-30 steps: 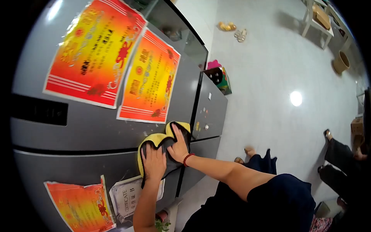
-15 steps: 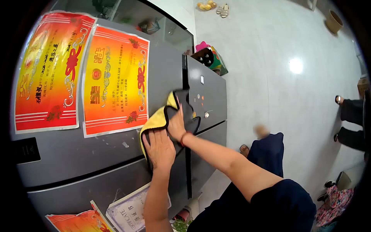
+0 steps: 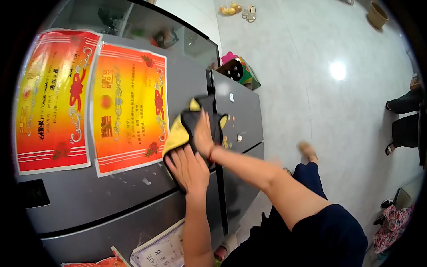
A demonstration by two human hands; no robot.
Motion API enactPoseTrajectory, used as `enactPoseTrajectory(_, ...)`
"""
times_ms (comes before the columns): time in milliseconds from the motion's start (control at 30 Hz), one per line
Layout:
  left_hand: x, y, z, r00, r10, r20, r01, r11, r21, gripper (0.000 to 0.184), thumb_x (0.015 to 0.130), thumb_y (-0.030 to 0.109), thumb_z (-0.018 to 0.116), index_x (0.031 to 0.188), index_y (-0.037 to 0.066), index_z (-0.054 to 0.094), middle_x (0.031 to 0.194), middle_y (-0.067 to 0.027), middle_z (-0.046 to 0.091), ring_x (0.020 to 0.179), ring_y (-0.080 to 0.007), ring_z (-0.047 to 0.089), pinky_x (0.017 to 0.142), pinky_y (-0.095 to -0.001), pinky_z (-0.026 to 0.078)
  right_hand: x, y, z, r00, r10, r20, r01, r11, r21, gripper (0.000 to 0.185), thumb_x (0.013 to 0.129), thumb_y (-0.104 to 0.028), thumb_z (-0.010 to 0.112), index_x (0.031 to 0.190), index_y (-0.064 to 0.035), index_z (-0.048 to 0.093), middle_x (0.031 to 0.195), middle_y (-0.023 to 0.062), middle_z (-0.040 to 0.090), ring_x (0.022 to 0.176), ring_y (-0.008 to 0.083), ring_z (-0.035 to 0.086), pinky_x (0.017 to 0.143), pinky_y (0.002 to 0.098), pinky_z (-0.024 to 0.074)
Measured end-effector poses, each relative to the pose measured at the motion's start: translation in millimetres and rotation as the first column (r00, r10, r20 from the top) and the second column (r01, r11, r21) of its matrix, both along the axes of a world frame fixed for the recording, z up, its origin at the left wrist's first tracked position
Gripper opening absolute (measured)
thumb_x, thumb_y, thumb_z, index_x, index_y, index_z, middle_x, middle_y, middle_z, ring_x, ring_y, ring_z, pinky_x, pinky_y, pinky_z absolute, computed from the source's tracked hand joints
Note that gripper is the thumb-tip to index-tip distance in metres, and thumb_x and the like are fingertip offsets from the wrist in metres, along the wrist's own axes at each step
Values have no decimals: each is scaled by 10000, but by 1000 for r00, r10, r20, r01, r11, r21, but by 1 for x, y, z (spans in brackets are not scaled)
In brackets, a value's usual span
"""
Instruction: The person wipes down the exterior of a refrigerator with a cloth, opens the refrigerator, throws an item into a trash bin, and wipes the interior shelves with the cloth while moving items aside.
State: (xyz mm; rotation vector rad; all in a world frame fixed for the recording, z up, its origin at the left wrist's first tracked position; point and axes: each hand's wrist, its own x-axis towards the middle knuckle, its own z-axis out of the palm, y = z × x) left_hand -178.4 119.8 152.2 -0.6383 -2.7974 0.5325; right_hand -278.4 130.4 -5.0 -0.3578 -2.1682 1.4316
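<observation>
A yellow and dark grey cloth [image 3: 179, 134] with black edging lies bunched against the grey refrigerator door [image 3: 102, 200], right of an orange-yellow certificate [image 3: 129, 107]. My left hand [image 3: 189, 168] presses flat on the cloth's lower part, fingers stretched and slightly apart. Just above and to the right, my right hand [image 3: 204, 135], with a red bracelet at the wrist, also lies stretched on the cloth. It is slightly blurred. Both palms are hidden. Another red-yellow certificate [image 3: 55, 102] is stuck on at the left.
A white certificate [image 3: 162, 249] is on the lower door. Small stickers and a white knob-like item [image 3: 240, 137] are on the refrigerator's side. A bag [image 3: 247, 75], sandals [image 3: 250, 13] and a brown bin [image 3: 377, 15] stand on the floor. Another person's dark-trousered legs [image 3: 405, 118] show at the right.
My hands and the cloth have moved up in the view, from below the certificate's corner to beside its right edge. The view has shifted, and the other person's legs have changed position.
</observation>
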Motion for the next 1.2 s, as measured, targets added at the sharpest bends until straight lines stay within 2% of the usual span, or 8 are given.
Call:
enactPoseTrajectory(67, 19, -15, 2, 1000, 3, 8, -3, 1000, 17, 529, 851, 227, 535, 1287, -62, 457, 1344, -252, 447, 1325, -413, 323, 1117, -571, 151, 56, -28, 12, 985, 148, -85, -156, 983, -94, 503, 913, -147, 429, 1371, 58, 411, 1538, 187, 236, 1443, 317, 174, 1168, 483, 64)
enactPoseTrajectory(100, 27, -21, 5, 1000, 1, 11, -2, 999, 33, 526, 852, 234, 535, 1277, -67, 460, 1341, -262, 443, 1321, -420, 325, 1115, -575, 152, 66, -41, 26, 940, 100, -325, -310, 643, -700, 518, 910, -161, 441, 1382, 49, 401, 1539, 178, 243, 1446, 299, 175, 1168, 463, 33)
enactPoseTrajectory(167, 30, -24, 9, 1000, -19, -4, 19, 997, 71, 520, 852, 245, 537, 1259, -70, 466, 1336, -279, 438, 1314, -432, 326, 1111, -581, 154, 58, -25, 54, 881, 57, -470, -442, 452, -775, 575, 917, -276, 460, 1417, -8, 367, 1534, 156, 261, 1445, 280, 182, 1165, 442, 13)
enactPoseTrajectory(233, 25, -19, 20, 1000, 21, 3, -21, 996, 88, 505, 852, 258, 546, 1237, -61, 475, 1337, -282, 438, 1307, -446, 324, 1100, -589, 157, 46, 20, 107, 901, 154, -405, -228, 963, -141, 634, 927, -387, 473, 1447, -54, 329, 1545, 123, 248, 1450, 231, 168, 1157, 425, 10)
enactPoseTrajectory(767, 2, -13, 60, 929, -114, -353, 190, 963, 189, 463, 919, 277, 501, 1243, -51, 463, 1353, -284, 434, 1327, -421, 333, 1113, -585, 171, 52, 24, 133, 976, 184, -113, -214, 894, -394, 608, 743, -57, 558, 1268, 190, 378, 1470, 233, 268, 1269, 427, 338, 1046, 461, 299)
enactPoseTrajectory(900, -5, -23, 83, 863, -94, -496, 234, 945, 228, 508, 935, 309, 475, 1320, -20, 432, 1372, -249, 436, 1324, -403, 347, 1119, -569, 150, 37, 40, 208, 792, 150, -592, -422, 835, -353, 586, 830, -195, 584, 1359, -11, 411, 1516, 143, 267, 1413, 343, 209, 1136, 546, 113)
enactPoseTrajectory(933, -5, -25, 86, 864, -65, -500, 202, 954, 224, 515, 939, 313, 470, 1334, -16, 426, 1378, -236, 437, 1325, -393, 350, 1122, -562, 144, 19, 31, 211, 846, 193, -497, -244, 969, -40, 576, 877, -280, 554, 1386, -54, 408, 1545, 133, 223, 1443, 311, 149, 1137, 557, 103)
enactPoseTrajectory(1200, 5, -22, 94, 890, -124, -439, 269, 920, 286, 502, 896, 268, 504, 1286, -46, 464, 1314, -261, 474, 1277, -410, 379, 1122, -554, 172, 33, 27, 205, 946, 145, -290, -175, 981, -79, 513, 960, -286, 440, 1435, -111, 354, 1574, 87, 169, 1450, 276, 145, 1156, 467, 147)
